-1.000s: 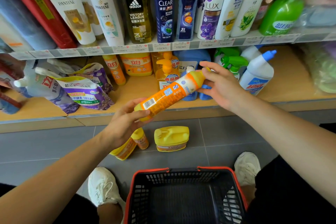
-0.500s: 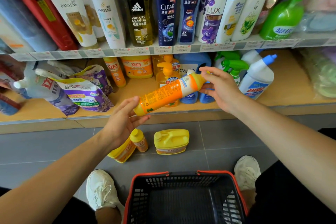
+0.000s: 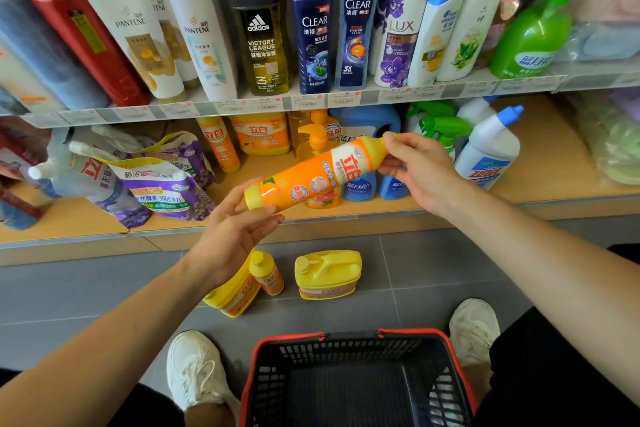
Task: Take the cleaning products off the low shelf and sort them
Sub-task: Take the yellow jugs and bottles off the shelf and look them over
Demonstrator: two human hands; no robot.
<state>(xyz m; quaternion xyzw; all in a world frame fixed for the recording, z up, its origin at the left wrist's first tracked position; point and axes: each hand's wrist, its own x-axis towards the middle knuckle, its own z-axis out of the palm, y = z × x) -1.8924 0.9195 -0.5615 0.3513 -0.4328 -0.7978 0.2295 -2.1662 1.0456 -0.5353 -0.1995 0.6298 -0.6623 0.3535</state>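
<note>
An orange dish-soap bottle (image 3: 311, 177) with a yellow cap lies slanted in the air before the low shelf (image 3: 540, 184). My right hand (image 3: 419, 173) pinches its cap end. My left hand (image 3: 235, 229) cups the bottle's base with loosely curved fingers. On the low shelf stand more orange bottles (image 3: 218, 146), an orange jug (image 3: 259, 132), a pump bottle (image 3: 317, 140), blue bottles (image 3: 360, 187), green sprayers (image 3: 440, 125) and a white toilet-cleaner bottle (image 3: 488, 149). Purple refill pouches (image 3: 162, 187) lie at the left.
On the grey floor stand a yellow jug (image 3: 327, 274), a small orange bottle (image 3: 266, 274) and another yellow jug (image 3: 232, 295) partly behind my left wrist. A black basket with a red rim (image 3: 356, 336) sits between my white shoes. The upper shelf holds shampoo bottles (image 3: 311, 24).
The orange bottle has turned about its long axis, from barcode side to front label. My left hand loosened from gripping the base to cupping it.
</note>
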